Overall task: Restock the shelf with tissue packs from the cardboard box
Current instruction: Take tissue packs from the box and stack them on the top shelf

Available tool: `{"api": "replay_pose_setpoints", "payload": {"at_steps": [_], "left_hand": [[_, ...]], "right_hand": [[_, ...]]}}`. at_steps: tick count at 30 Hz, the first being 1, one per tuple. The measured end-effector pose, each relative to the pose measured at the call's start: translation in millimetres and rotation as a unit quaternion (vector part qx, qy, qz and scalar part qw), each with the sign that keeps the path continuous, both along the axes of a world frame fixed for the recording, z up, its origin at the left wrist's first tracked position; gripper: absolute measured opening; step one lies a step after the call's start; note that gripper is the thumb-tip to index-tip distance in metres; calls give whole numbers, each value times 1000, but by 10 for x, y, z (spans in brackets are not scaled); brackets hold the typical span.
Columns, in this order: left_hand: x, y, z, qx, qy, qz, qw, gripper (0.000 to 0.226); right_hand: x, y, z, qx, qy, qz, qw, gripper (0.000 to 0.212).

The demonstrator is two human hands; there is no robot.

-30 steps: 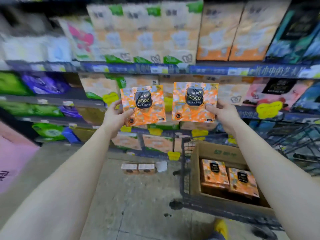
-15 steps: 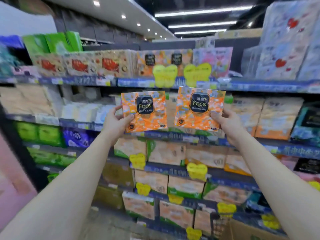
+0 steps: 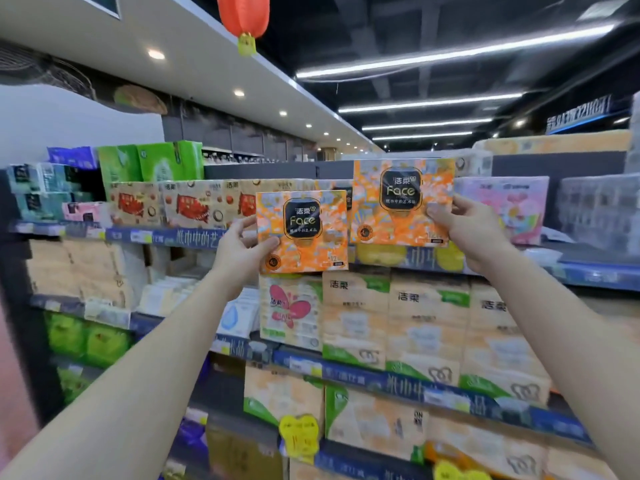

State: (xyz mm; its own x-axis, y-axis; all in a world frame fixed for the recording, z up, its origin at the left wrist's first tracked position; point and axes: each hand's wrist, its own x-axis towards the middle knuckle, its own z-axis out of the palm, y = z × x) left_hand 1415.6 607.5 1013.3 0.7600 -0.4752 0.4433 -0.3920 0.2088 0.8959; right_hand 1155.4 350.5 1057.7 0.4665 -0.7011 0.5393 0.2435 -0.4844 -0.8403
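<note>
Each hand's pinching an orange tissue pack up by the top shelf (image 3: 381, 252), left hand (image 3: 242, 252) at 9 o'clock of its pack (image 3: 302, 232), right hand (image 3: 464, 225) at 3 o'clock of its higher pack (image 3: 401, 200), so I'd slide them in level, labels facing out.

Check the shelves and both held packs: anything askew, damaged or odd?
Nothing stands out. The left hand and right hand each hold an intact orange tissue pack upright; the shelved packs look orderly, though blurred.
</note>
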Motion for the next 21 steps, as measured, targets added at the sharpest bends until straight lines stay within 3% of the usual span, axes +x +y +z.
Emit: {"api": "replay_pose_setpoints", "payload": {"at_steps": [8, 14, 19, 21], "left_hand": [[720, -173, 267, -36, -1, -2, 999, 49], [1148, -244, 451, -47, -12, -22, 999, 50], [1481, -341, 647, -37, -30, -50, 998, 59], [1574, -399, 716, -47, -36, -69, 996, 59]], "right_hand": [[762, -143, 515, -23, 3, -30, 999, 22], [1357, -202, 666, -23, 22, -88, 996, 11], [1789, -244, 485, -30, 101, -154, 982, 7], [1947, -228, 435, -54, 154, -191, 968, 19]]}}
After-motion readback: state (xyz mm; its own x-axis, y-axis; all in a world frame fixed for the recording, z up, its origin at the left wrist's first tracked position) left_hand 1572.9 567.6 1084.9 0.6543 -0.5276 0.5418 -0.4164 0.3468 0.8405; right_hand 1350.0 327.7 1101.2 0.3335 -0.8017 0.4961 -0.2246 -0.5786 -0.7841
